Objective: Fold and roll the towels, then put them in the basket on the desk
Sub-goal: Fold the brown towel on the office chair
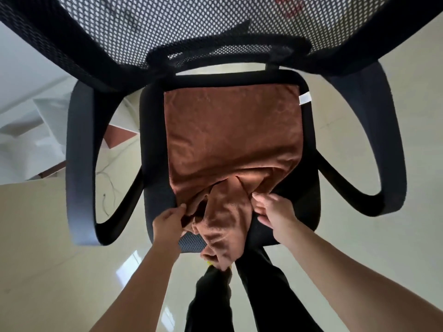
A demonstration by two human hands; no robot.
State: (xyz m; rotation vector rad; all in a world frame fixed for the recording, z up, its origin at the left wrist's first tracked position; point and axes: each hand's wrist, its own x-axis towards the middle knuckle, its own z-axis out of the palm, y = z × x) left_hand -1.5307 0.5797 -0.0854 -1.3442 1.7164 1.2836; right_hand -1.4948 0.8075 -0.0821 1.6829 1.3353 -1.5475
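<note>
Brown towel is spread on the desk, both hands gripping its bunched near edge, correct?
Not the desk. The head view shows the brown towel spread on the black chair seat; the left hand and right hand do grip its bunched near edge.

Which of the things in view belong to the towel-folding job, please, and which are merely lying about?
Belongs to the job:
brown towel, spread on the office chair
left hand and right hand, both gripping its bunched near edge
(no basket in view)

Just about:
the office chair, only a work surface
cable on the floor
white objects at the left
</note>
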